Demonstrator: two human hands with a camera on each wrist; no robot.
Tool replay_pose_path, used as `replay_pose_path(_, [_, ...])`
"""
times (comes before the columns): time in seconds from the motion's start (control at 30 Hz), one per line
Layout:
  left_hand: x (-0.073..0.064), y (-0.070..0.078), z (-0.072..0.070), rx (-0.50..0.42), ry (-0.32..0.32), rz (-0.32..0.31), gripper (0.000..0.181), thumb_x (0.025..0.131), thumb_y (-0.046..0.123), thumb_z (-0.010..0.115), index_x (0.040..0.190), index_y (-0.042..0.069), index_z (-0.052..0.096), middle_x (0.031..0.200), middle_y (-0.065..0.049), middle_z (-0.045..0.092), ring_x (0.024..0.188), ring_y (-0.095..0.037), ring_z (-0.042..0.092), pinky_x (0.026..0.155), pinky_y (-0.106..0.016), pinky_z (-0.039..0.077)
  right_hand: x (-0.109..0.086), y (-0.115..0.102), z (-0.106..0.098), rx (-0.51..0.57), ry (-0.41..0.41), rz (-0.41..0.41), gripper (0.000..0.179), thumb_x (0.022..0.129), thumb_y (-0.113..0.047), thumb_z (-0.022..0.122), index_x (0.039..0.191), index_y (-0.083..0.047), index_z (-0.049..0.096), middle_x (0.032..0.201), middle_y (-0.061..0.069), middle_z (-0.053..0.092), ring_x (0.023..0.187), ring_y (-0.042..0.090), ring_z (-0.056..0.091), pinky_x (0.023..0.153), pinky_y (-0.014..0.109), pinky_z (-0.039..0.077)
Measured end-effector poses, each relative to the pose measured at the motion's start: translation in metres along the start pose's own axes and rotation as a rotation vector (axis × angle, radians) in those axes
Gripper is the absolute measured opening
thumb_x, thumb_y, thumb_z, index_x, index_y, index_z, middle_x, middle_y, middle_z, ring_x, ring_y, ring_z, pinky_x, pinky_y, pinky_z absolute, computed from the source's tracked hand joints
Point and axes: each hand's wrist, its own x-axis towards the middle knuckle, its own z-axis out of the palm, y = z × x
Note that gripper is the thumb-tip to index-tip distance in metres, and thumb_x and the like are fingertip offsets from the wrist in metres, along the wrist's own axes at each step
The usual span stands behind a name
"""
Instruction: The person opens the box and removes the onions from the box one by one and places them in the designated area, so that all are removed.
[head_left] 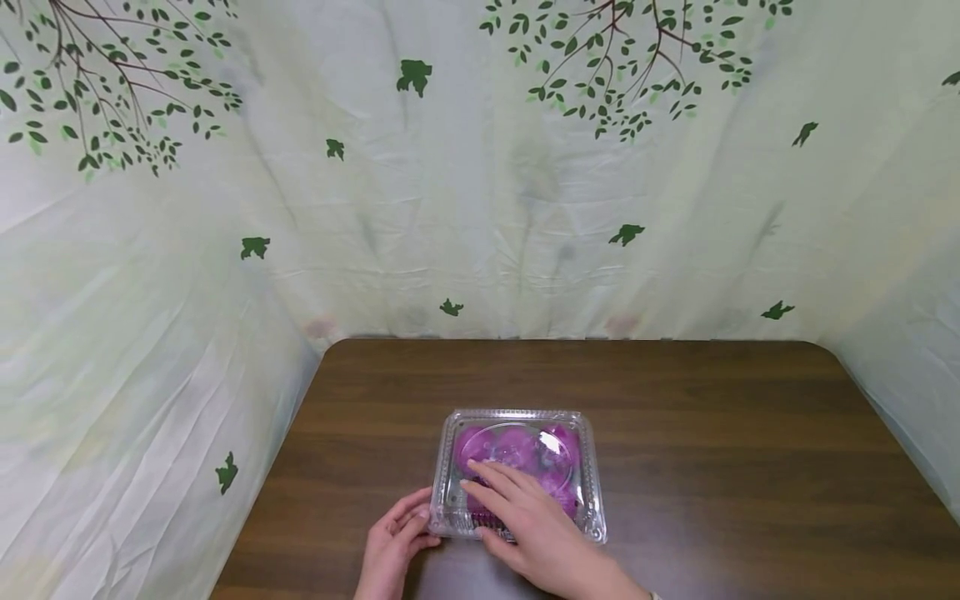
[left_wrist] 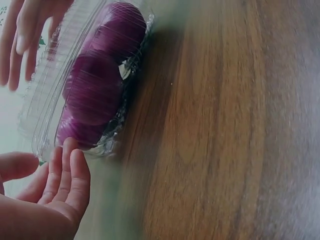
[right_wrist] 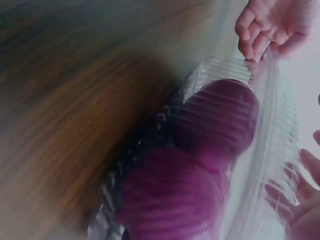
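Note:
A clear plastic clamshell container [head_left: 592,475] with its lid down sits near the front of the brown table. Several round purple things [left_wrist: 95,87] lie inside; their exact kind is hard to tell through the ridged plastic. At the container's front left corner, my left hand [head_left: 393,542] holds the rim between thumb and fingertips, as the left wrist view [left_wrist: 50,195] also shows. Over the lid is my right hand [head_left: 536,529], its fingers spread and nearly straight, with the fingertips on or just above the plastic. Part of the front purple things is hidden beneath it.
The wooden table [head_left: 720,433] extends behind the container and to both sides. A pale cloth backdrop [head_left: 465,208] printed with branches and green leaves hangs behind the table and along its sides.

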Motion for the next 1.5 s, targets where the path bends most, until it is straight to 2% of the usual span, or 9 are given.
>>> replay_pose_path(0.1, [0.0, 0.0, -0.002, -0.056, -0.034, -0.016, 0.034, 0.098, 0.001, 0.054, 0.129, -0.012, 0.055, 0.1, 0.0, 0.07, 0.081, -0.013, 0.064, 0.071, -0.029, 0.057, 0.007, -0.001, 0.006, 0.003, -0.024, -0.024, 0.058, 0.092, -0.026, 0.069, 0.145, -0.014, 0.049, 0.156, 0.003, 0.036, 0.138, 0.026, 0.039, 0.105, 0.047, 0.041])
replay_pose_path(0.2, [0.001, -0.001, -0.004, -0.111, -0.07, -0.025, 0.029, 0.099, 0.001, 0.052, 0.124, 0.003, 0.066, 0.1, 0.002, 0.07, 0.082, -0.012, 0.064, 0.073, -0.028, 0.056, 0.015, -0.002, 0.01, -0.004, -0.049, -0.051, 0.058, 0.09, -0.026, 0.07, 0.144, -0.014, 0.05, 0.154, 0.003, 0.039, 0.138, 0.025, 0.038, 0.106, 0.045, 0.04])
replay_pose_path(0.3, [0.002, -0.001, -0.007, -0.173, -0.114, -0.021, 0.035, 0.098, -0.003, 0.049, 0.114, 0.018, 0.071, 0.1, 0.003, 0.069, 0.086, -0.01, 0.064, 0.076, -0.027, 0.056, 0.024, -0.003, 0.013, -0.019, -0.074, -0.092, 0.055, 0.091, -0.027, 0.07, 0.142, -0.014, 0.053, 0.15, 0.001, 0.045, 0.137, 0.022, 0.041, 0.107, 0.043, 0.04])
replay_pose_path(0.37, [0.002, -0.002, -0.009, -0.216, -0.16, -0.008, 0.041, 0.096, -0.007, 0.047, 0.11, 0.023, 0.072, 0.101, 0.002, 0.068, 0.089, -0.01, 0.063, 0.078, -0.027, 0.055, 0.03, -0.003, 0.015, -0.025, -0.088, -0.12, 0.052, 0.091, -0.028, 0.07, 0.14, -0.015, 0.055, 0.146, -0.001, 0.049, 0.135, 0.021, 0.043, 0.108, 0.04, 0.039])
replay_pose_path(0.67, [0.002, -0.01, -0.018, -0.397, -0.34, 0.053, 0.052, 0.093, -0.016, 0.04, 0.12, 0.017, 0.07, 0.113, -0.002, 0.065, 0.1, -0.013, 0.062, 0.087, -0.03, 0.054, 0.046, 0.001, 0.021, -0.089, -0.146, -0.215, 0.042, 0.093, -0.033, 0.068, 0.131, -0.017, 0.064, 0.135, -0.002, 0.059, 0.13, 0.017, 0.048, 0.107, 0.039, 0.04])
replay_pose_path(0.9, [0.004, -0.016, -0.021, -0.507, -0.474, 0.072, 0.056, 0.093, -0.019, 0.034, 0.128, 0.012, 0.064, 0.12, -0.005, 0.062, 0.11, -0.015, 0.059, 0.096, -0.033, 0.05, 0.054, 0.002, 0.027, -0.126, -0.201, -0.201, 0.038, 0.086, -0.039, 0.074, 0.118, -0.021, 0.069, 0.124, -0.009, 0.064, 0.129, 0.014, 0.048, 0.107, 0.037, 0.038])
replay_pose_path(1.1, [0.007, -0.02, -0.024, -0.536, -0.504, 0.046, 0.056, 0.096, -0.017, 0.032, 0.128, 0.014, 0.065, 0.122, -0.003, 0.064, 0.111, -0.013, 0.059, 0.097, -0.03, 0.049, 0.061, 0.006, 0.034, -0.115, -0.226, -0.169, 0.042, 0.077, -0.048, 0.081, 0.11, -0.024, 0.07, 0.115, -0.012, 0.063, 0.125, 0.011, 0.048, 0.109, 0.036, 0.035])
replay_pose_path(1.23, [0.009, -0.023, -0.026, -0.567, -0.54, 0.028, 0.058, 0.097, -0.017, 0.028, 0.13, 0.014, 0.064, 0.126, -0.003, 0.064, 0.114, -0.013, 0.058, 0.099, -0.03, 0.047, 0.063, 0.006, 0.037, -0.103, -0.238, -0.168, 0.04, 0.075, -0.047, 0.082, 0.106, -0.024, 0.07, 0.11, -0.012, 0.063, 0.122, 0.012, 0.049, 0.112, 0.038, 0.032])
replay_pose_path(1.5, [0.008, -0.028, -0.027, -0.584, -0.507, -0.002, 0.05, 0.098, -0.015, 0.031, 0.126, 0.01, 0.065, 0.124, -0.007, 0.064, 0.11, -0.015, 0.061, 0.099, -0.03, 0.047, 0.062, 0.005, 0.04, -0.129, -0.24, -0.154, 0.032, 0.072, -0.046, 0.084, 0.092, -0.028, 0.066, 0.104, -0.014, 0.059, 0.115, 0.01, 0.05, 0.112, 0.035, 0.031])
